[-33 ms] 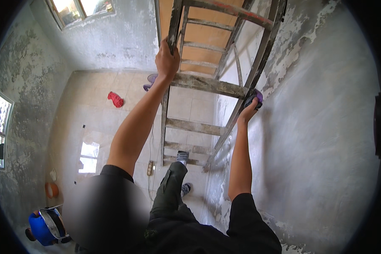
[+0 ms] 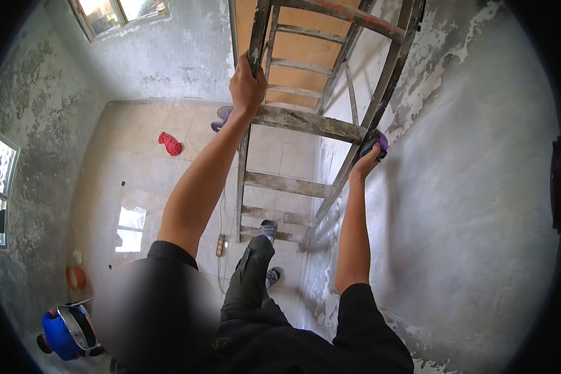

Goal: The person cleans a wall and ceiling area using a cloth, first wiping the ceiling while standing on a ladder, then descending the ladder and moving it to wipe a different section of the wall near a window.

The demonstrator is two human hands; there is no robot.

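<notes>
A worn, paint-splashed stepladder (image 2: 308, 123) stands in front of me, close to the right wall. My left hand (image 2: 247, 87) is wrapped round its left rail, above a wide rung. Beside the right rail, my right hand (image 2: 366, 163) is closed around a small black and purple object (image 2: 381, 143). Its kind is not clear, and fingers and rail partly hide it. I cannot tell whether that hand also touches the rail. One of my sandalled feet (image 2: 268, 230) is by the lowest rungs; the other (image 2: 273, 276) is further back.
Patchy grey plaster covers the right wall (image 2: 461, 206). On the tiled floor lie a red cloth (image 2: 169, 144), a power strip (image 2: 220, 245) with its cord, and an orange ring-shaped thing (image 2: 76, 278). A purple fan-like object (image 2: 222, 117) is behind my left forearm. Someone in blue (image 2: 62, 336) is at lower left.
</notes>
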